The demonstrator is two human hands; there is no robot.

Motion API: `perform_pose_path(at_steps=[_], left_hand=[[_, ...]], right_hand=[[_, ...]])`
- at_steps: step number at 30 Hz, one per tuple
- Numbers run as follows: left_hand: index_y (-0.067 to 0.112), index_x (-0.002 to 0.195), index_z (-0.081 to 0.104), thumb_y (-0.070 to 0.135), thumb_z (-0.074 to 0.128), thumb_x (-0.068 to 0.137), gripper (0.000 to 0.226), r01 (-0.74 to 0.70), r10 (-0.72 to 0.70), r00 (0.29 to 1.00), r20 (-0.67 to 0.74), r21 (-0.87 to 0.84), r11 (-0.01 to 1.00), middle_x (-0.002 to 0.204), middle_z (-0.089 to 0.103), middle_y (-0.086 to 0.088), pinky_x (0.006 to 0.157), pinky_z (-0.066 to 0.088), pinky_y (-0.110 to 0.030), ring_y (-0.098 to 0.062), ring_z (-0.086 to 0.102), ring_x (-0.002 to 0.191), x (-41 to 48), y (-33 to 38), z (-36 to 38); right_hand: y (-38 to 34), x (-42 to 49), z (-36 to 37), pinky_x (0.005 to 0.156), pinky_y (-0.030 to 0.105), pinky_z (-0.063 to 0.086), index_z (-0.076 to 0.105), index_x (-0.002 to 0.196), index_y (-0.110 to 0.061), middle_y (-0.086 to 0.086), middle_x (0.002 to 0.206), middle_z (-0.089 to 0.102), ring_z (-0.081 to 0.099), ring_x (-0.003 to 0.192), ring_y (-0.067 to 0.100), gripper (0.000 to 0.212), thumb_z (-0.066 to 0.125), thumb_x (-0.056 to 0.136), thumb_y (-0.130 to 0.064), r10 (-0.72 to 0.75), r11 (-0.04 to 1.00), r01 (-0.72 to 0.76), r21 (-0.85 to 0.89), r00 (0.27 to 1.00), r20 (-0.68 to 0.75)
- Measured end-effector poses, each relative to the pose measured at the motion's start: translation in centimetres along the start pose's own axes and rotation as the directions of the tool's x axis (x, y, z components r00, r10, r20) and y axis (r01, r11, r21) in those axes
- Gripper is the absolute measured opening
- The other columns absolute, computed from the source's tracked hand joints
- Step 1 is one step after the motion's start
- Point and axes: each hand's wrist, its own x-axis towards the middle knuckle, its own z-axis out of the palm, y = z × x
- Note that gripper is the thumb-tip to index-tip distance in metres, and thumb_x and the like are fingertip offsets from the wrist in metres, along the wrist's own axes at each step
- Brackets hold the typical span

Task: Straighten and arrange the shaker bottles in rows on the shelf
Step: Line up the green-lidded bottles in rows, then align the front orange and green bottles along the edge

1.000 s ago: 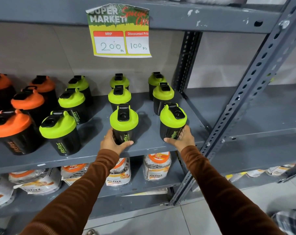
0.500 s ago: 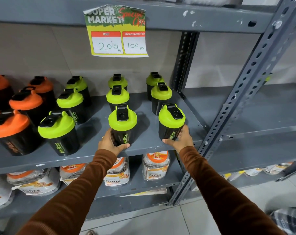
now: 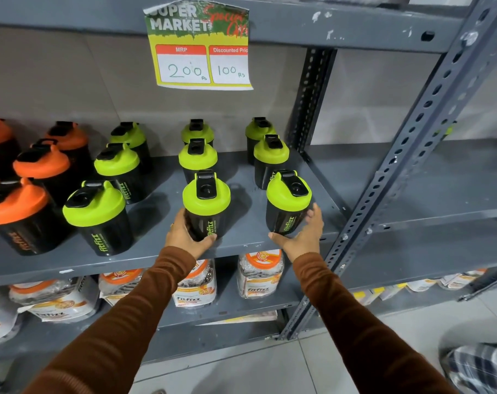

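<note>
Black shaker bottles with lime-green or orange lids stand in rows on a grey metal shelf (image 3: 162, 251). My left hand (image 3: 184, 236) is wrapped around the base of the front green-lidded bottle in the middle column (image 3: 206, 206). My right hand (image 3: 304, 237) cups the lower right side of the front bottle in the rightmost column (image 3: 288, 200), with thumb under its front and fingers spread loosely off its side. Both bottles stand upright near the shelf's front edge. Two more green-lidded bottles stand behind each.
To the left stand another column of green-lidded bottles (image 3: 96, 214) and orange-lidded ones (image 3: 16, 200). A slotted metal upright (image 3: 412, 155) stands just right of my right hand. A price sign (image 3: 199, 46) hangs above. Jars (image 3: 260, 274) fill the lower shelf.
My right hand's fingers have loosened and spread away from the right front bottle. My left hand keeps its grip on the middle front bottle. Both bottles stay about where they were.
</note>
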Motion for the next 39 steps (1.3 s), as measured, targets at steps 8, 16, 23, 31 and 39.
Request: perform_pose_path(at_steps=[8,16,23,31,39], left_hand=[[-0.005,0.123,0.035,0.000,0.035,0.074,0.049,-0.166,0.095,0.971,-0.220,-0.332,0.929,0.125,0.042,-0.012,0.099,0.035,-0.018,-0.019,0.042,0.116,-3.6,-1.6,-1.1],[-0.012,0.107,0.041,0.020,0.036,0.066,0.052,-0.120,0.034,0.747,-0.664,-0.085,0.989,0.106,0.041,-0.031,0.096,0.032,-0.047,-0.042,0.042,0.101,-3.9,-7.7,-11.3],[-0.009,0.134,0.015,0.012,0.082,0.058,0.104,0.129,-0.127,0.762,-0.635,-0.044,0.991,0.141,0.022,-0.032,0.112,0.007,-0.031,-0.039,0.018,0.134,0.3,-10.6,-20.5],[0.003,0.138,0.006,-0.005,0.083,0.051,0.116,0.126,-0.150,0.938,-0.311,-0.094,0.988,0.142,0.025,-0.022,0.108,0.023,-0.032,-0.031,0.032,0.128,3.8,-12.7,-25.1],[0.005,0.136,0.012,0.004,0.085,0.050,0.113,0.046,-0.058,0.982,-0.181,-0.069,0.997,0.140,0.033,-0.018,0.102,0.027,-0.030,-0.029,0.037,0.125,2.0,-13.3,-26.6]], right_hand=[[-3.2,-10.0,7.4,0.089,0.021,0.034,0.038,0.094,-0.015,0.002,0.101,0.037,0.041,0.094,0.020,0.044,0.064,0.071,-0.042,-0.554,0.831,0.555,-0.033,0.819,-0.149],[-9.1,-13.3,17.3,0.094,0.025,0.038,0.038,0.115,-0.019,0.019,0.112,0.051,0.047,0.104,0.018,0.055,0.071,0.071,-0.020,-0.487,0.873,0.460,0.160,0.821,0.300],[-12.7,-13.5,24.5,0.113,0.035,0.026,0.009,0.140,-0.009,0.011,0.144,0.027,0.032,0.129,0.017,0.110,0.083,0.059,-0.003,-0.119,0.983,0.029,0.182,0.853,0.509],[-13.4,-14.1,26.4,0.107,0.034,0.036,0.020,0.135,-0.004,0.014,0.133,0.043,0.045,0.119,0.020,0.101,0.083,0.056,0.003,0.014,0.987,-0.068,0.147,0.940,0.342],[-13.9,-15.1,26.5,0.107,0.035,0.037,0.017,0.139,-0.010,0.012,0.133,0.046,0.045,0.119,0.020,0.108,0.084,0.055,0.000,0.043,0.996,-0.065,0.068,0.955,0.292]])
